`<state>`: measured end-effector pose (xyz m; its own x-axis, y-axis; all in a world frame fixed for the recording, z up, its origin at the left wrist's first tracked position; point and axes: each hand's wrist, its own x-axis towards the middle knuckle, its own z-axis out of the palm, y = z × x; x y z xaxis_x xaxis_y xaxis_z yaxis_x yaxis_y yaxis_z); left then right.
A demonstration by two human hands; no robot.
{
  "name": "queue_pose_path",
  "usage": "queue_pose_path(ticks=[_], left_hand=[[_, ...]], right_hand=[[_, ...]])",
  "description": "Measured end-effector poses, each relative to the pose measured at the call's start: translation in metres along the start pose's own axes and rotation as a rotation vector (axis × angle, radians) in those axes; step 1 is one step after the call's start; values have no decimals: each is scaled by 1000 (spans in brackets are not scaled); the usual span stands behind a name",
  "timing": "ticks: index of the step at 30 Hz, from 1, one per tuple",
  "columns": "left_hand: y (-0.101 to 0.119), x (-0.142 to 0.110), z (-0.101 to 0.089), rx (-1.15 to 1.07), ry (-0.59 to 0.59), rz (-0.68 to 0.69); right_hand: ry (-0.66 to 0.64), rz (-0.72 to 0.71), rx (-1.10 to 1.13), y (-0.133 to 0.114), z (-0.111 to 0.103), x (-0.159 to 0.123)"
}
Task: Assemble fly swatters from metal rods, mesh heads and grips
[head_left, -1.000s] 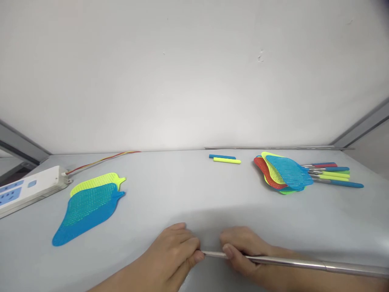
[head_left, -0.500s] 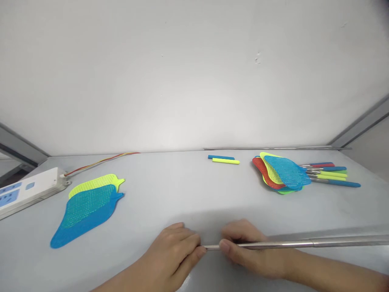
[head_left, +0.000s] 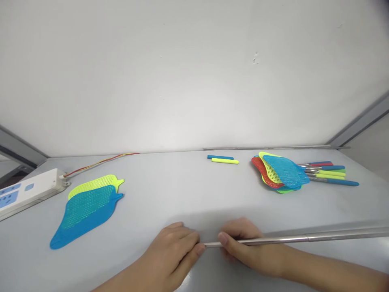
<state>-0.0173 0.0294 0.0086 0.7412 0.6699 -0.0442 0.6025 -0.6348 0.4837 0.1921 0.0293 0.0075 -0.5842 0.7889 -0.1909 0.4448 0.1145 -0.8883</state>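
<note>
At the front of the table, a shiny telescopic metal rod [head_left: 285,240] runs sideways and leaves the view on the right, its thicker section that way. My left hand [head_left: 174,251] is closed, pinching the rod's thin left end, whose tip the fingers hide. A short way to the right, my right hand [head_left: 243,245] grips the rod with the thumb on top and the fingers curled behind. A bare bit of rod shows between the two hands. Nearest on the left lie two loose swatter heads, a blue one [head_left: 88,227] overlapping a yellow-green one [head_left: 97,182].
Swatters with mesh heads [head_left: 285,170] and coloured handles [head_left: 334,174] are stacked at the right. A blue grip [head_left: 220,157] and a yellow grip [head_left: 225,161] lie near the wall, by thin metal rods [head_left: 273,148]. A power strip [head_left: 33,190] with a red-yellow cord [head_left: 100,163] sits left.
The rod's right end sits slightly higher in view, so it slants a little more. Both hands keep their hold in almost the same place.
</note>
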Motion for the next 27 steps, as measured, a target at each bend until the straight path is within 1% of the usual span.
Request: queue_pose_path(ticks=[6,8,12,14,17,22,27], left_hand=[[-2,-2,2,-5,11,-6],[-2,-3,2,-2,5,-2],[0,-3,0,11,15,11],[0,-3,0,29,19,20],[1,-2,0,59,-6,34],[-1,-1,2,69,-41,46],[-1,1,2,66,-68,37]], right_hand=[[-14,62,13,-5,-2,-2],[-25,31,-4,-5,-2,-2],[-31,-77,-53,-4,-1,-1],[-67,-142,-72,-4,-1,-1],[-128,-217,-118,-5,-2,-1],[-167,-255,-206,-9,-4,-2],[-176,-297,-261,-9,-3,1]])
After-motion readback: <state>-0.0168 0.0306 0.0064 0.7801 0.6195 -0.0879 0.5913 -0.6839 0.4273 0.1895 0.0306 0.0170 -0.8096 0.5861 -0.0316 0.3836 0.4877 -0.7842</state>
